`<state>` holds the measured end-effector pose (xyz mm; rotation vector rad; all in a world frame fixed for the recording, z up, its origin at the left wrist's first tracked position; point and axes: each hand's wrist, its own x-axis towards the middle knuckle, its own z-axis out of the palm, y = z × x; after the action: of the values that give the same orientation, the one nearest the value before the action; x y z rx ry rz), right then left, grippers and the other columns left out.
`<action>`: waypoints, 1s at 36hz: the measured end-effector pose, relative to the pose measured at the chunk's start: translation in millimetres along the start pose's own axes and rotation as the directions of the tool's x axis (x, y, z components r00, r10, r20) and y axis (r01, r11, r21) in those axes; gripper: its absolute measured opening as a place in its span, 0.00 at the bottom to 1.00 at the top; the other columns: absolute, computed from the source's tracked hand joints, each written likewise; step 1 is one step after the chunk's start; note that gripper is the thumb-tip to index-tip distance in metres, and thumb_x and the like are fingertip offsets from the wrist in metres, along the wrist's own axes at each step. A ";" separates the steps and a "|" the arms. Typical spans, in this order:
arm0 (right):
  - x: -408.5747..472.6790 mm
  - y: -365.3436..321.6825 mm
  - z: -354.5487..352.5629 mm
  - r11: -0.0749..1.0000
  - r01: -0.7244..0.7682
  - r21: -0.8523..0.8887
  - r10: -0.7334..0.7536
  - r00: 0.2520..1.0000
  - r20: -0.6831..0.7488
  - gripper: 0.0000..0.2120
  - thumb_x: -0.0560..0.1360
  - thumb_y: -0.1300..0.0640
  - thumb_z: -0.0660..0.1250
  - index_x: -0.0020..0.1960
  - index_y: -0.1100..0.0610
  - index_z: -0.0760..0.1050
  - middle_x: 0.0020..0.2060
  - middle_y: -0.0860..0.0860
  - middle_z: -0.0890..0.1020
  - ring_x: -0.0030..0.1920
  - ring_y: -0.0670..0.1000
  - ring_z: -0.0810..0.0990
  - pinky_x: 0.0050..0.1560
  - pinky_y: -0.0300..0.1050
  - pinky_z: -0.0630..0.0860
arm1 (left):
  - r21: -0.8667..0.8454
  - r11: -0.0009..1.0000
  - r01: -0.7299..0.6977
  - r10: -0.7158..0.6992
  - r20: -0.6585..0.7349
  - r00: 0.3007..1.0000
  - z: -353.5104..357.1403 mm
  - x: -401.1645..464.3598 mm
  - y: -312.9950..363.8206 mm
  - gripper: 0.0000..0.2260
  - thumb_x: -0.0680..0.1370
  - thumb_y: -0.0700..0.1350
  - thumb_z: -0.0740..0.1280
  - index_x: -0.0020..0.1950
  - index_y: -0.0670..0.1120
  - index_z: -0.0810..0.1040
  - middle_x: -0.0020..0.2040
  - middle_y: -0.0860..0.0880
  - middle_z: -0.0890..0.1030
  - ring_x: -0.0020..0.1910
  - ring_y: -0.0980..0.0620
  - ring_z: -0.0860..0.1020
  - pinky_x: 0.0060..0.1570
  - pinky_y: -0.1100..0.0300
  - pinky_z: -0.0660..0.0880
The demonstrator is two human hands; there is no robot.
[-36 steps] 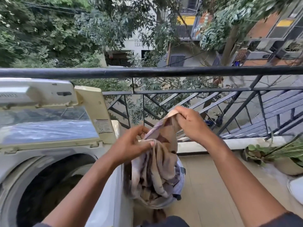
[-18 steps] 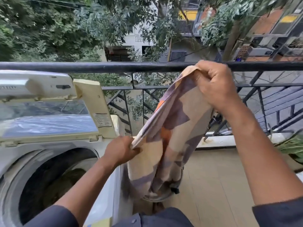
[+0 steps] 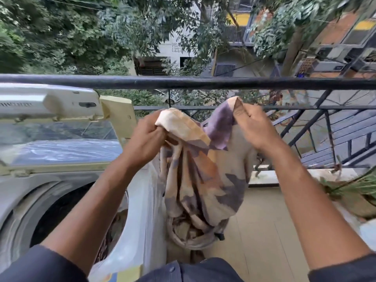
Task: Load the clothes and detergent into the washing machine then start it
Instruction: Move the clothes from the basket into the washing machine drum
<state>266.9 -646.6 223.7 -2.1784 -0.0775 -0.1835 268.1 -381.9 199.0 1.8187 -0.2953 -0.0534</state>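
Observation:
A patterned cloth (image 3: 205, 176) in cream, orange and purple hangs between my hands, to the right of the washing machine. My left hand (image 3: 148, 137) grips its left top edge and my right hand (image 3: 254, 127) pinches its right top corner. The cloth's lower end trails into a laundry basket (image 3: 195, 239) on the floor. The top-loading washing machine (image 3: 142, 210) stands at the left with its lid (image 3: 61, 139) raised. Its dark drum (image 3: 61, 210) is open, with some brownish fabric inside.
A black balcony railing (image 3: 203, 82) runs across in front of me. Potted plants (image 3: 354, 192) sit at the right on the tiled floor (image 3: 264, 231). A yellow and blue packet (image 3: 126, 274) shows at the bottom edge near the machine.
My right hand has come down from the top rail. My left hand has risen and now holds the cloth's upper edge, so the cloth is spread between both hands at one height.

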 end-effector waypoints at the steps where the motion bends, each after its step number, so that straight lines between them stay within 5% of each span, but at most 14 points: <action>1: -3.5 -7.9 10.5 0.994 0.009 0.111 -0.012 0.999 0.030 0.31 0.83 0.37 0.54 0.47 0.64 0.80 0.43 0.64 0.84 0.44 0.63 0.83 0.50 0.63 0.79 | -0.081 0.997 0.010 -0.006 0.051 0.999 4.1 -0.1 2.2 0.18 0.78 0.42 0.57 0.64 0.37 0.77 0.51 0.37 0.86 0.42 0.41 0.86 0.37 0.54 0.82; 4: -16.1 -33.5 36.5 0.930 0.038 0.364 -0.058 0.997 0.042 0.25 0.85 0.45 0.56 0.50 0.65 0.81 0.43 0.67 0.84 0.40 0.57 0.80 0.44 0.50 0.75 | -0.229 0.970 0.088 -0.052 0.161 0.986 18.4 -6.9 -0.4 0.22 0.79 0.48 0.62 0.72 0.41 0.68 0.62 0.38 0.81 0.51 0.47 0.86 0.48 0.51 0.84; 7: -23.5 -47.8 57.9 0.848 0.043 0.529 -0.092 0.994 0.066 0.22 0.87 0.50 0.55 0.55 0.64 0.82 0.44 0.59 0.84 0.41 0.53 0.80 0.44 0.47 0.75 | -0.202 0.975 0.088 -0.045 0.205 0.978 32.6 -14.2 -10.1 0.28 0.74 0.41 0.69 0.74 0.48 0.67 0.57 0.50 0.85 0.50 0.58 0.85 0.44 0.60 0.82; 11: -28.8 -46.6 75.6 0.749 0.014 0.662 -0.112 0.988 0.106 0.16 0.87 0.55 0.58 0.62 0.63 0.80 0.45 0.49 0.82 0.45 0.46 0.79 0.48 0.42 0.73 | -0.009 0.999 0.046 -0.043 0.190 0.981 39.9 -17.4 -16.1 0.13 0.67 0.37 0.70 0.51 0.44 0.79 0.40 0.49 0.84 0.39 0.57 0.80 0.40 0.61 0.76; 14: -31.3 -37.4 75.0 0.680 -0.039 0.732 -0.138 0.974 0.179 0.16 0.80 0.65 0.66 0.67 0.57 0.76 0.55 0.56 0.81 0.55 0.52 0.80 0.56 0.49 0.77 | -0.014 0.999 0.043 -0.042 0.076 0.996 32.6 -18.3 -21.1 0.09 0.67 0.37 0.65 0.44 0.38 0.81 0.37 0.49 0.83 0.36 0.55 0.79 0.39 0.58 0.76; 17: -31.1 -19.1 75.2 0.807 0.033 0.589 -0.126 0.985 0.117 0.29 0.68 0.64 0.68 0.67 0.45 0.76 0.61 0.52 0.79 0.63 0.50 0.76 0.62 0.45 0.73 | -0.154 0.988 0.025 -0.026 -0.006 1.000 13.9 -21.1 -18.7 0.13 0.67 0.40 0.66 0.47 0.47 0.87 0.40 0.53 0.86 0.40 0.58 0.82 0.43 0.60 0.80; 21: -34.4 26.8 87.2 0.968 -0.027 0.251 -0.025 0.979 0.203 0.35 0.67 0.69 0.63 0.72 0.48 0.72 0.64 0.49 0.77 0.63 0.33 0.72 0.57 0.26 0.67 | -0.294 0.954 -0.050 0.030 -0.075 0.997 -13.8 -17.6 -3.9 0.22 0.68 0.36 0.62 0.43 0.59 0.89 0.38 0.58 0.86 0.40 0.62 0.83 0.43 0.66 0.80; 24: -44.9 65.7 107.8 0.983 -0.159 -0.093 0.182 0.903 0.390 0.27 0.76 0.61 0.69 0.72 0.45 0.73 0.67 0.51 0.79 0.66 0.47 0.77 0.61 0.41 0.75 | -0.338 0.936 -0.099 0.085 -0.059 0.995 -25.6 -15.9 12.1 0.22 0.67 0.32 0.58 0.40 0.53 0.88 0.35 0.56 0.84 0.37 0.58 0.83 0.40 0.65 0.79; 27: -56.4 88.9 129.5 0.912 -0.220 -0.346 0.339 0.879 0.335 0.05 0.77 0.51 0.67 0.50 0.46 0.82 0.49 0.52 0.86 0.53 0.59 0.84 0.49 0.54 0.82 | -0.342 0.929 -0.140 0.128 -0.058 0.990 -28.9 -18.2 22.2 0.21 0.67 0.32 0.59 0.38 0.54 0.87 0.33 0.58 0.81 0.34 0.62 0.80 0.37 0.68 0.76; 30: -61.8 98.7 137.2 0.875 -0.292 -0.386 0.401 0.884 0.242 0.10 0.75 0.49 0.64 0.36 0.47 0.75 0.40 0.53 0.83 0.46 0.62 0.83 0.42 0.52 0.81 | -0.302 0.945 -0.126 0.113 -0.062 0.992 -29.2 -23.4 18.5 0.19 0.68 0.34 0.61 0.36 0.55 0.87 0.31 0.59 0.81 0.33 0.63 0.78 0.36 0.69 0.75; 34: -51.6 95.0 121.0 0.877 -0.361 -0.315 0.398 0.916 0.059 0.13 0.74 0.57 0.61 0.49 0.48 0.84 0.45 0.54 0.85 0.47 0.63 0.82 0.41 0.50 0.77 | -0.172 0.983 -0.067 0.051 -0.098 0.994 -29.2 -29.4 4.3 0.15 0.72 0.39 0.64 0.40 0.55 0.88 0.35 0.59 0.84 0.37 0.63 0.80 0.41 0.68 0.78; 36: -41.9 88.4 105.4 0.910 -0.328 -0.255 0.329 0.944 -0.040 0.12 0.75 0.61 0.61 0.47 0.53 0.83 0.44 0.56 0.85 0.46 0.63 0.82 0.40 0.52 0.78 | -0.087 0.995 -0.040 0.031 -0.105 0.994 -28.6 -31.1 -1.8 0.14 0.75 0.42 0.64 0.43 0.57 0.87 0.37 0.59 0.85 0.38 0.64 0.80 0.40 0.69 0.78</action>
<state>247.3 -610.9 85.8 -2.4127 0.3287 0.0051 243.8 -347.4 201.2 1.7209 -0.2477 0.0516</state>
